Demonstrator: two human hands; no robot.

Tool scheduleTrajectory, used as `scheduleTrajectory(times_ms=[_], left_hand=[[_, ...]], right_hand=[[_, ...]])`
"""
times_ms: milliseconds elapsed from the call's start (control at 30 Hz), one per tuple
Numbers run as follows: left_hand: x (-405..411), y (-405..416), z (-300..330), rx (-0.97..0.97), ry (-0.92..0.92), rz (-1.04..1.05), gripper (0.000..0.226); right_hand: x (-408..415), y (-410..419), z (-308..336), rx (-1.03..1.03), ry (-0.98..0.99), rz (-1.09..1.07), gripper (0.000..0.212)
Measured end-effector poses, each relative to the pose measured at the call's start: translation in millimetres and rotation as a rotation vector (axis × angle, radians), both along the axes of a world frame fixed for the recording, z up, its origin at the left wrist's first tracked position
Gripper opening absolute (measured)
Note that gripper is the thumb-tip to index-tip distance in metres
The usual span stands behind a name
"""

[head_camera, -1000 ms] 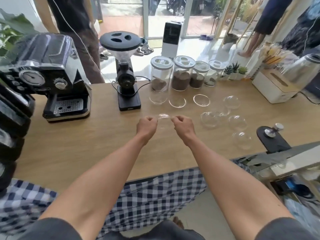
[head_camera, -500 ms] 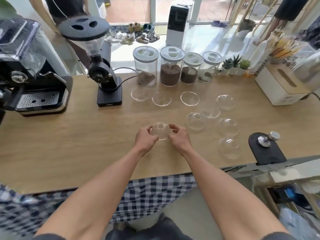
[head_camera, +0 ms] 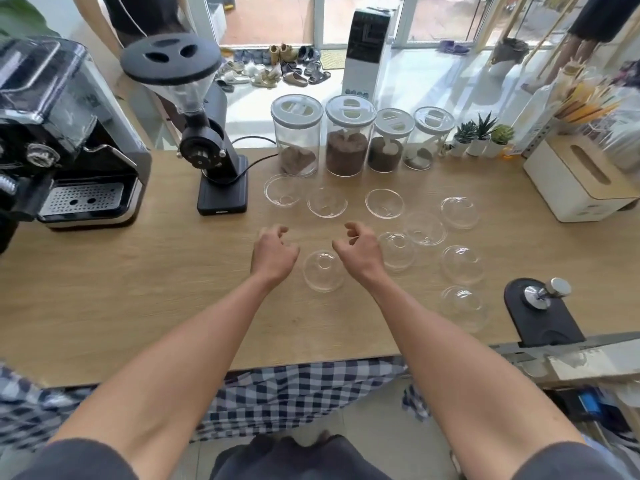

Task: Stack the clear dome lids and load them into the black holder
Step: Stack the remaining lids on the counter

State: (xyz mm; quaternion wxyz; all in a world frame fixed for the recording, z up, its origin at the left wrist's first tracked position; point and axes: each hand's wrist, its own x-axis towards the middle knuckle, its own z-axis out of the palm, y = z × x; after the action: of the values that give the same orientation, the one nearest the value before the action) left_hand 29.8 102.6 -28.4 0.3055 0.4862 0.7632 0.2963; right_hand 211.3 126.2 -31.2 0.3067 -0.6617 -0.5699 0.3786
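One clear dome lid (head_camera: 323, 270) stands dome-up on the wooden counter (head_camera: 138, 289), between my two wrists. My left hand (head_camera: 273, 252) hovers just left of it and my right hand (head_camera: 358, 249) just right of it, both empty with fingers loosely curled and apart. Several more clear dome lids lie scattered beyond and to the right: three in a row behind (head_camera: 326, 201), others dome-up at the right (head_camera: 462, 265). No black holder for the lids can be made out.
An espresso machine (head_camera: 65, 140) and a black grinder (head_camera: 211, 143) stand at the left. Several jars (head_camera: 348, 140) line the back edge. A white box (head_camera: 578, 181) and a black tamper mat (head_camera: 540, 313) sit at the right. People stand beyond the counter.
Both hands held the lid in the air, lowered it toward me onto the counter, then let go and drew apart. The camera tilted down and closer.
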Motion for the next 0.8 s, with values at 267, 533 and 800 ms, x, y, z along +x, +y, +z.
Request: scheduleTrajectory(times_ms=[267,533,800], left_hand=[[-45.2,104.1,29.7,-0.070,0.367,-0.246,0.094],[-53.0,184.2,12.9,-0.265,0.368,-0.403,0.122],[-52.7,196.7,-2.5,-0.304,0.409,-0.473,0.122]], right_hand=[[-24.9,92.1,37.4,-0.100,-0.452,0.313,0.125],[-53.3,155.0,29.4,-0.258,-0.681,0.409,0.134],[-57.3,160.5,15.0,-0.277,-0.625,0.378,0.121]])
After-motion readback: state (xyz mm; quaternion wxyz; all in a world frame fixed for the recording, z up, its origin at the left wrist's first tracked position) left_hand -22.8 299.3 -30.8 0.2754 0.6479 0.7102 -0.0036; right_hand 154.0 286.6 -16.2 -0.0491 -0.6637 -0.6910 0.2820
